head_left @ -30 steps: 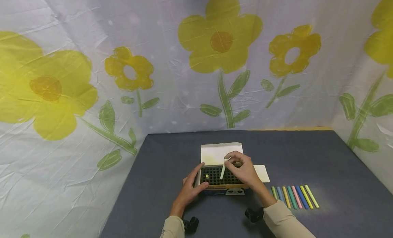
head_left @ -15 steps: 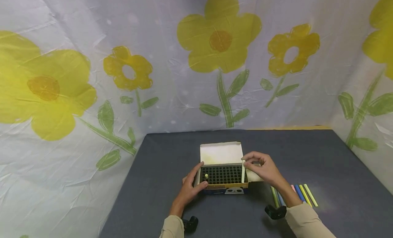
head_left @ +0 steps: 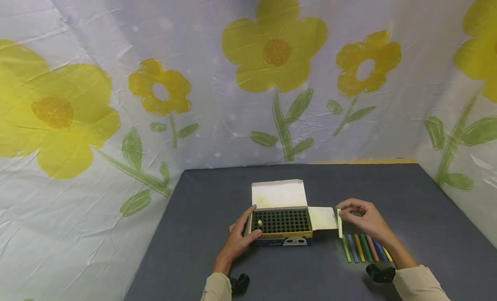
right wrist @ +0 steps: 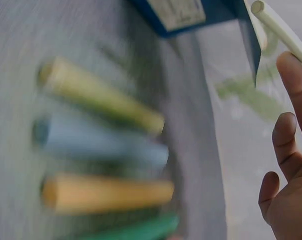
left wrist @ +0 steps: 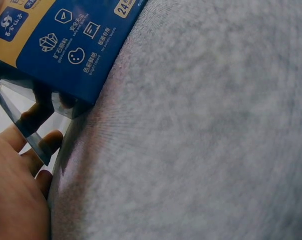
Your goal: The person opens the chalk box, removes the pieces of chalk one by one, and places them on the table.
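An open chalk box point(head_left: 282, 225) with a black grid of holes stands on the dark grey table; one yellow stick point(head_left: 260, 223) remains in its left corner. My left hand point(head_left: 241, 237) grips the box's left end point(left wrist: 65, 45). My right hand point(head_left: 366, 221) pinches a pale chalk stick point(head_left: 339, 222) by its top, holding it upright just right of the box's side flap point(head_left: 323, 217), above the left end of the row of coloured chalks point(head_left: 363, 247). The right wrist view shows the pale stick point(right wrist: 280, 27) beside my fingers point(right wrist: 291, 150) and the blurred row of chalks point(right wrist: 103, 147) below.
The box's lid point(head_left: 278, 194) stands open at the back. The grey table point(head_left: 419, 206) is ringed by a flowered cloth backdrop point(head_left: 155, 98). The wrist cameras point(head_left: 380, 273) show as black shapes near my sleeves.
My right hand lifted the pale chalk stick out of the box and carried it rightward, past the side flap, to the row of coloured chalks. The left hand stayed on the box.
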Tool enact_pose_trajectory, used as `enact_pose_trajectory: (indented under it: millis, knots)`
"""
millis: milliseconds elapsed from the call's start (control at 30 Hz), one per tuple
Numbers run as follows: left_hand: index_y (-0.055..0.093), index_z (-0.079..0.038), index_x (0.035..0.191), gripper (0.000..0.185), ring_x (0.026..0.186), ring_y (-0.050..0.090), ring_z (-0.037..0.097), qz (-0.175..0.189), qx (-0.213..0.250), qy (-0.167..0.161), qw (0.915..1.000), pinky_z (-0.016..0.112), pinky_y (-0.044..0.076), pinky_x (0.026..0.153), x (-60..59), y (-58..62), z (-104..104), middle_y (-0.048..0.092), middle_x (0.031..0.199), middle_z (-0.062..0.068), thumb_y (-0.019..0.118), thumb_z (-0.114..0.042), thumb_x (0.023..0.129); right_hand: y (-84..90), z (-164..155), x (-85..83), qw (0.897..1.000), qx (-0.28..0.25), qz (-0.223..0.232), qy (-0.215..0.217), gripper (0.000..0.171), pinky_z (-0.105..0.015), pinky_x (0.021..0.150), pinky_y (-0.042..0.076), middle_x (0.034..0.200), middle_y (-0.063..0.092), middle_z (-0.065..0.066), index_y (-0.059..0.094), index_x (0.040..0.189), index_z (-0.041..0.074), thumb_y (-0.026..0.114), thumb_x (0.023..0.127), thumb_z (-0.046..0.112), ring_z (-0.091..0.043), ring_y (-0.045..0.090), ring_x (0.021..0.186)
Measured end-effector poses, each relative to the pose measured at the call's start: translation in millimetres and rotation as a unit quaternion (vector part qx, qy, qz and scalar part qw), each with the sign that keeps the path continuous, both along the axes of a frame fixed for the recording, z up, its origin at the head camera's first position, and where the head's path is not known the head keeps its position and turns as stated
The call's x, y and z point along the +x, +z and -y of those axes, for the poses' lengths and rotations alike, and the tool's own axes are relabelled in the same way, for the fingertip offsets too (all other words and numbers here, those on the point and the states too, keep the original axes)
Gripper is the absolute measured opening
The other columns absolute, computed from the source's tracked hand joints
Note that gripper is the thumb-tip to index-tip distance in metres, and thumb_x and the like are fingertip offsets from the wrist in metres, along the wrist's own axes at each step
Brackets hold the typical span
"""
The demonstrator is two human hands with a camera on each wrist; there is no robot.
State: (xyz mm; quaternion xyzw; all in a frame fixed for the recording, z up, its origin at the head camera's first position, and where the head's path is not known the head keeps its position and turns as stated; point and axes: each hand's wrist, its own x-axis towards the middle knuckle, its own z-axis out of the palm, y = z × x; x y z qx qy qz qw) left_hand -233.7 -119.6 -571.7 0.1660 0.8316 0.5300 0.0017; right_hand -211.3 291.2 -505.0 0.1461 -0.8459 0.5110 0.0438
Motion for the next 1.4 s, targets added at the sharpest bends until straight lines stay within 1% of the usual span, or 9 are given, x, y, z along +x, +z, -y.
enact_pose_trajectory:
  millis: [200,367,633,733,900,1033,1233,1333,1400]
  knots:
    - [0.035,-0.042,0.157,0.075,0.152,0.031,0.037,0.003,-0.002,-0.002,1.0,0.072,0.018,0.112,1.2,-2.1,0.1,0.034,0.166,0.001,0.072,-0.036,0.092,-7.5,-26.1,8.3,0.998,0.017,0.059,-0.023,0.029,-0.037,0.079,0.055,0.116,0.071,-0.016,0.069,0.119,0.003,0.065,0.101,0.024,-0.001,0.066,0.095]
    - [0.035,-0.043,0.157,0.075,0.149,0.031,0.038,0.004,-0.001,0.003,1.0,0.073,0.024,0.108,1.9,-1.1,0.0,0.034,0.166,0.0,0.072,-0.035,0.092,-12.9,-47.2,12.4,0.995,0.031,0.082,-0.037,0.031,-0.035,0.078,0.055,0.117,0.072,-0.013,0.069,0.122,0.003,0.063,0.102,0.026,0.001,0.065,0.094]
    - [0.036,-0.044,0.156,0.074,0.148,0.031,0.038,0.015,0.0,0.01,0.9998,0.073,0.024,0.108,1.6,-0.5,-0.3,0.035,0.165,0.0,0.072,-0.037,0.092,-15.5,-77.8,15.0,0.993,0.037,0.113,-0.03,0.035,-0.032,0.075,0.056,0.114,0.075,-0.011,0.065,0.126,-0.004,0.061,0.104,0.023,0.0,0.067,0.091]
    - [0.036,-0.044,0.156,0.074,0.149,0.031,0.038,0.015,-0.001,0.009,0.9998,0.073,0.022,0.109,1.7,-0.9,-0.6,0.035,0.166,0.0,0.072,-0.037,0.092,-15.1,-90.3,16.3,0.988,0.052,0.14,-0.028,0.038,-0.032,0.076,0.056,0.117,0.074,-0.014,0.064,0.127,-0.004,0.061,0.104,0.025,0.003,0.067,0.092]
    - [0.036,-0.043,0.157,0.074,0.149,0.032,0.039,0.009,0.002,0.005,0.9999,0.073,0.027,0.108,1.4,-0.3,-1.5,0.036,0.165,0.0,0.072,-0.036,0.092,-15.5,-108.9,17.6,0.98,0.08,0.179,-0.035,0.04,-0.037,0.079,0.056,0.118,0.074,-0.017,0.064,0.128,-0.004,0.06,0.104,0.028,0.001,0.066,0.091]
    - [0.036,-0.046,0.156,0.074,0.149,0.03,0.038,0.012,-0.002,0.013,0.9998,0.074,0.025,0.107,0.7,-0.8,-1.5,0.036,0.165,-0.001,0.072,-0.037,0.092,-17.6,-118.6,19.4,0.975,0.104,0.194,-0.036,0.038,-0.037,0.076,0.055,0.107,0.075,-0.013,0.065,0.126,-0.005,0.059,0.104,0.026,-0.005,0.067,0.086]
    - [0.035,-0.045,0.156,0.075,0.149,0.033,0.039,0.002,-0.008,0.01,0.9999,0.073,0.031,0.107,-1.7,-2.0,-0.5,0.036,0.165,0.0,0.072,-0.035,0.092,-18.0,-128.2,22.4,0.968,0.135,0.209,-0.032,0.035,-0.036,0.071,0.053,0.1,0.075,-0.01,0.067,0.121,-0.004,0.058,0.105,0.026,-0.009,0.067,0.081]
    - [0.035,-0.045,0.157,0.075,0.149,0.033,0.038,0.003,-0.008,0.008,0.9999,0.073,0.029,0.108,-2.2,-1.9,-0.1,0.035,0.165,0.0,0.072,-0.035,0.092,-18.1,-130.5,22.5,0.966,0.163,0.2,-0.024,0.035,-0.043,0.074,0.054,0.096,0.074,-0.008,0.068,0.12,-0.002,0.057,0.105,0.027,-0.01,0.066,0.08]
    - [0.034,-0.045,0.157,0.075,0.15,0.031,0.038,0.007,-0.005,0.005,1.0,0.073,0.023,0.109,-2.1,-1.8,0.2,0.035,0.166,-0.001,0.072,-0.035,0.092,-18.7,-130.3,21.8,0.964,0.189,0.185,-0.032,0.033,-0.054,0.082,0.048,0.09,0.073,-0.004,0.07,0.118,0.001,0.059,0.104,0.029,-0.008,0.064,0.079]
